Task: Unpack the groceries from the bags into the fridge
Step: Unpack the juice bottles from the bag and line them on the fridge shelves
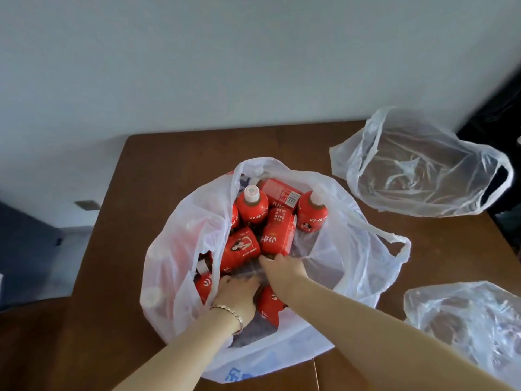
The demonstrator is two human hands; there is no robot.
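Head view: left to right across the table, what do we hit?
In order: left hand → right hand, both inside the white bag of red bottles → far clear bag. Near clear bag overlaps it, so skipped.

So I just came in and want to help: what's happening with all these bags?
A person is reaching both hands into the white bag of red bottles on the table. The right hand touches the end of a lying bottle; the left hand is lower among the others, grip hidden. Nothing is lifted out yet. Two clear bags lie to the right; no fridge in view.
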